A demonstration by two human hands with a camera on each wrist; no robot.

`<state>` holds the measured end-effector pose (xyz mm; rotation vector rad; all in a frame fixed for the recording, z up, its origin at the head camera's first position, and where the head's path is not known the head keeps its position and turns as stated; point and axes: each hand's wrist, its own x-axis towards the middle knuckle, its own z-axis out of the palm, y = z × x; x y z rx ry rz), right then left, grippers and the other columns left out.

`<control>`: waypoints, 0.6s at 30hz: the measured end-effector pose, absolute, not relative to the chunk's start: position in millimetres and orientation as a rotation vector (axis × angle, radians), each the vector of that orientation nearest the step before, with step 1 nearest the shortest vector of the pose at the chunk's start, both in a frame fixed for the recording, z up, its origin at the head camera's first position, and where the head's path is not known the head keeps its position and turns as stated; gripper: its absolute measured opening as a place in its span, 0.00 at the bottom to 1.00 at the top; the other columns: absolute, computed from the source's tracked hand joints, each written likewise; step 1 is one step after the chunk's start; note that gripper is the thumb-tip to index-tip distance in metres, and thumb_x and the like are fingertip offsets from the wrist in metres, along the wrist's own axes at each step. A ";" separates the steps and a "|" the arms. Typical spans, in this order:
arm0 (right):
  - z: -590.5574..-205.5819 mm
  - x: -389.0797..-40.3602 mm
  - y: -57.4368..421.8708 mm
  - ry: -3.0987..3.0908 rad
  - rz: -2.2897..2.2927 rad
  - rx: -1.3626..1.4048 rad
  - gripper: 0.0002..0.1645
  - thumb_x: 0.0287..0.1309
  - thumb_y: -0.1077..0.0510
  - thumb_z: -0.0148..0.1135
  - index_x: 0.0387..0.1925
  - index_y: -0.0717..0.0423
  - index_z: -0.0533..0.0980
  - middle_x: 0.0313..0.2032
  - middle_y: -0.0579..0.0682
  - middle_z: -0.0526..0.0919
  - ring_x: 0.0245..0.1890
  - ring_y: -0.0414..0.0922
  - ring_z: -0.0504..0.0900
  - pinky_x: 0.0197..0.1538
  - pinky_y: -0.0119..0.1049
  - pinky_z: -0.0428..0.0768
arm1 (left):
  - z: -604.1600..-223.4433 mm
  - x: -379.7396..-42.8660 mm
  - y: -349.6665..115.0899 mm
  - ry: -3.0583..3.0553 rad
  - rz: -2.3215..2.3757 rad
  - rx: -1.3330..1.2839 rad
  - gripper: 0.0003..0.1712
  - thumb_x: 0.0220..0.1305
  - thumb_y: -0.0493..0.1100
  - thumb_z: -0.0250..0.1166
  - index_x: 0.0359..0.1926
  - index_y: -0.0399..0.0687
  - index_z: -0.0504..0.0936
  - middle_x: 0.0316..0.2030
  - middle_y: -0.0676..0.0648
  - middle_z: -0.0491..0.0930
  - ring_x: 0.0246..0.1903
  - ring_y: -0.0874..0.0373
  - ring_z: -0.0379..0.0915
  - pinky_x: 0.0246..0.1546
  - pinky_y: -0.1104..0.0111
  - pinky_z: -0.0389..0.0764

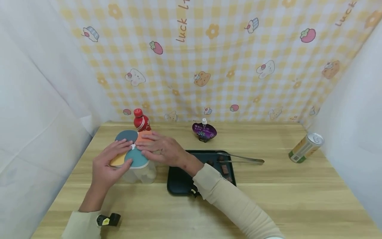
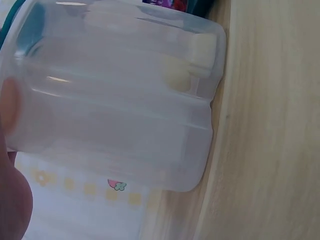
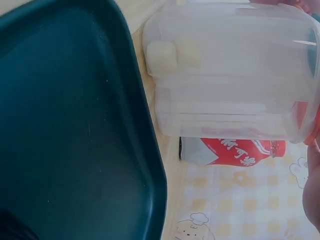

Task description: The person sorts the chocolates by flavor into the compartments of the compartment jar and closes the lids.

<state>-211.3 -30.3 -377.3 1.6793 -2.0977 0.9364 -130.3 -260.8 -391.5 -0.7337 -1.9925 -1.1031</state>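
On the worktop (image 1: 253, 212), a dark tray (image 1: 179, 179) lay right of a clear tub (image 1: 144, 175). The left hand (image 1: 111, 161) and right hand (image 1: 162, 148) rested on the tub's coloured lids (image 1: 140, 158), fingers extended, clasping nothing. Behind stood a red bottle (image 1: 141, 122).

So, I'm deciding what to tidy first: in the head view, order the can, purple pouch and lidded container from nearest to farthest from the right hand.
1. Lidded container: on the left, touched by the right hand.
2. Purple pouch: near the middle, towards the back.
3. Can: far over on the right.
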 end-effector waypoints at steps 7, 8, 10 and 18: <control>-373.6 -212.4 -30.0 -2.176 0.926 1.674 0.19 0.74 0.58 0.59 0.62 0.56 0.81 0.62 0.48 0.81 0.73 0.44 0.66 0.77 0.37 0.54 | -388.2 -126.4 -263.2 -2.033 -1.127 -0.704 0.20 0.48 0.27 0.70 0.46 0.26 0.87 0.51 0.28 0.83 0.63 0.52 0.75 0.70 0.66 0.67; -372.4 -211.7 -30.0 -2.191 0.911 1.672 0.20 0.74 0.58 0.58 0.62 0.56 0.81 0.62 0.47 0.81 0.74 0.44 0.65 0.77 0.36 0.53 | -389.3 -126.0 -263.7 -2.036 -1.121 -0.687 0.20 0.48 0.28 0.70 0.46 0.27 0.87 0.53 0.29 0.82 0.64 0.51 0.74 0.69 0.67 0.66; -369.9 -209.7 -29.7 -2.221 0.863 1.665 0.20 0.75 0.57 0.57 0.63 0.55 0.80 0.63 0.47 0.80 0.74 0.45 0.64 0.77 0.35 0.52 | -391.2 -124.2 -264.1 -2.044 -1.102 -0.660 0.21 0.51 0.33 0.72 0.48 0.27 0.86 0.55 0.28 0.80 0.66 0.49 0.72 0.70 0.68 0.65; -362.3 -193.5 -30.9 -2.287 0.635 1.614 0.32 0.70 0.42 0.64 0.68 0.53 0.76 0.66 0.45 0.78 0.75 0.47 0.63 0.76 0.35 0.53 | -396.1 -111.0 -267.8 -2.101 -1.111 -0.643 0.32 0.53 0.31 0.64 0.61 0.24 0.75 0.65 0.26 0.71 0.73 0.45 0.60 0.72 0.70 0.59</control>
